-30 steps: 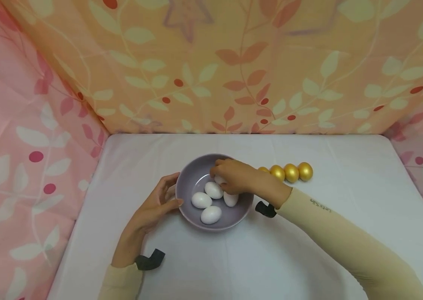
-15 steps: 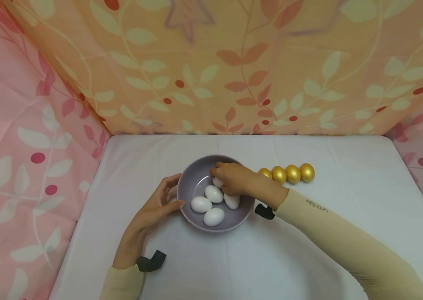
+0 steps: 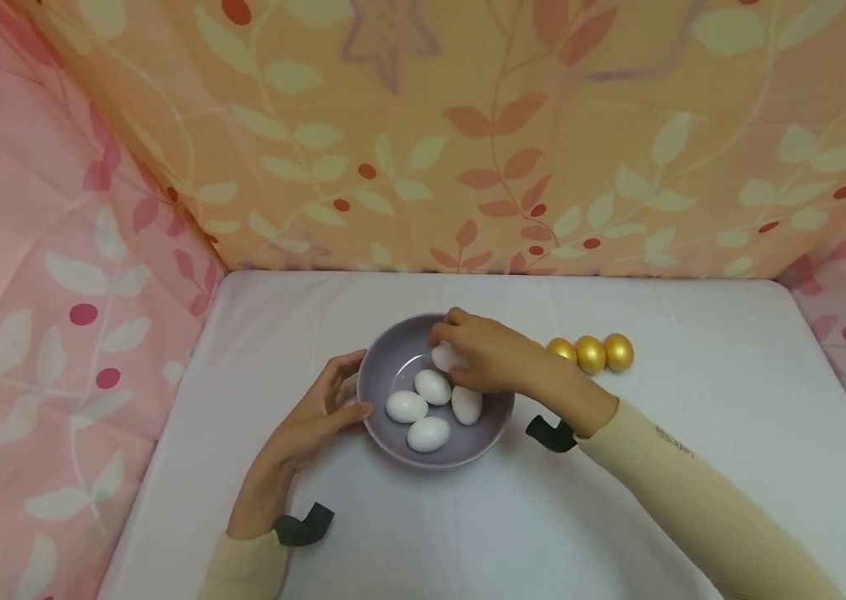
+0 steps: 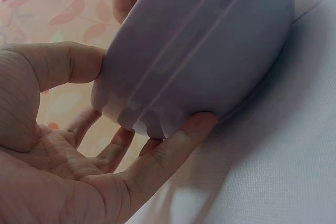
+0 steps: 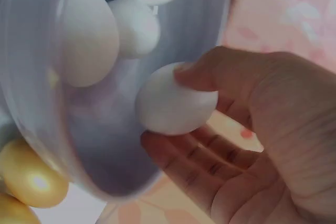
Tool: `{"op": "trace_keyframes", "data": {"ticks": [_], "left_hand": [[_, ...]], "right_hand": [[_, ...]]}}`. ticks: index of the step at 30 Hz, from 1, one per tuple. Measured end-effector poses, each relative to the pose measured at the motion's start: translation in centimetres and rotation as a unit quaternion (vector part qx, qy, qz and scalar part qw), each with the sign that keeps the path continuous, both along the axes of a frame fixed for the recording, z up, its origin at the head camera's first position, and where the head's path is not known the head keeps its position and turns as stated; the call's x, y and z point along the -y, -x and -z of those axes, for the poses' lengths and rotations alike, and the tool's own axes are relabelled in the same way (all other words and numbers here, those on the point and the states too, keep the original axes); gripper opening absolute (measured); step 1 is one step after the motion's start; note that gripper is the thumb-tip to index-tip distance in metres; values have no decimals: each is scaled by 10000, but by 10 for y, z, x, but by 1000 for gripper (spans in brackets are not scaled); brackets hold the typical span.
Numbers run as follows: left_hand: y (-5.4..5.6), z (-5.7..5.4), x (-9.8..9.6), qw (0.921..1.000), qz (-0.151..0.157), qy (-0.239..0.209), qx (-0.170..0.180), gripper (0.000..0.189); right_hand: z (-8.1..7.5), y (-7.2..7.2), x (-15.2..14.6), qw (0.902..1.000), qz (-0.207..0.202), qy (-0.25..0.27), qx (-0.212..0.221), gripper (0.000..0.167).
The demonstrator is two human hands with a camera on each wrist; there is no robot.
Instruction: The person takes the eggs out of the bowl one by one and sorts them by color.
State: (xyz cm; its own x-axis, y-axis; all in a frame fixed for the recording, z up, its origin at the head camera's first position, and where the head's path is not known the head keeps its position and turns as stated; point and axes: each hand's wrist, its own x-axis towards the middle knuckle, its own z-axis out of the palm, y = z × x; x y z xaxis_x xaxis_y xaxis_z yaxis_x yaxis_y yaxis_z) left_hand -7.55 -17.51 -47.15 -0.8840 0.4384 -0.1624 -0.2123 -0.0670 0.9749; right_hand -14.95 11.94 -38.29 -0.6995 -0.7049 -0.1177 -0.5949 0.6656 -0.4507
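A round greyish-purple bowl (image 3: 392, 346) stands on the white-covered table, with several white eggs (image 3: 428, 434) lying in it. My left hand (image 3: 317, 411) holds the bowl from the left side, thumb at the rim and fingers spread along the outer wall. In the left wrist view, the fingers of that hand (image 4: 79, 166) press against the bowl's wall (image 4: 210, 40). Over the far right part of the bowl, my right hand (image 3: 498, 357) pinches a white egg (image 3: 447, 357). The right wrist view shows this egg (image 5: 173, 100) between thumb and fingertips, beside the bowl's inner wall.
Several golden eggs (image 3: 590, 354) stand in a row on the table right of the bowl, partly behind my right forearm. A patterned orange cloth (image 3: 423, 167) hangs behind the table's far edge, and pink cloth (image 3: 85, 375) borders the left side.
My right hand has lifted slightly and shifted right with the egg, which shows more fully now. My left hand keeps its hold on the bowl. The whole head view has shifted a little.
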Motion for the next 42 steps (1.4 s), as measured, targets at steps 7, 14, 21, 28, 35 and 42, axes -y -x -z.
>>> {"op": "trace_keyframes", "data": {"ticks": [7,14,21,28,35,42], "left_hand": [[-3,2,-1,10000,21,67,58,78],[-1,0,-2,10000,-3,33,-10,79],[0,-1,-3,10000,3,-4,22,79],[-1,-1,-2,10000,-20,47,22,80],[-1,-1,-2,10000,-23,74,4,80],[-2,-2,-3,10000,-37,26,41,80]], "right_hand": [[-2,-18,-27,9937,507,1004,1,38],[3,-43,-53,9769,1257,1719,-159,39],[17,-70,-79,9473,2011,2489,-151,41],[40,-87,-89,9324,2461,2637,-217,44],[60,-101,-96,9183,2822,2778,-45,46],[77,-117,-96,9048,3103,2898,323,43]]}}
